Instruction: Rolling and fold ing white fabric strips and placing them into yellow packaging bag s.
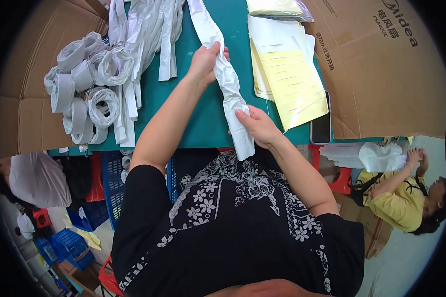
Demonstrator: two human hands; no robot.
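Observation:
A long white plastic-wrapped strip point(228, 84) runs from the far edge of the table toward my body, its near end hanging past the table's front edge. My left hand point(206, 62) is closed around its upper part, thumb on top. Lower down, my right hand point(257, 124) grips the same strip near its free end, thumb pressed on the wrapping. The wrapping looks creased between the two hands. What lies inside it is hidden.
Rolled white straps point(104, 109) are heaped at the left beside loose white strips point(148, 34). Yellow label sheets point(292, 84) and a phone point(321, 126) lie to the right on the green table point(156, 116). Cardboard point(376, 74) flanks both sides; a co-worker point(396, 198) sits at right.

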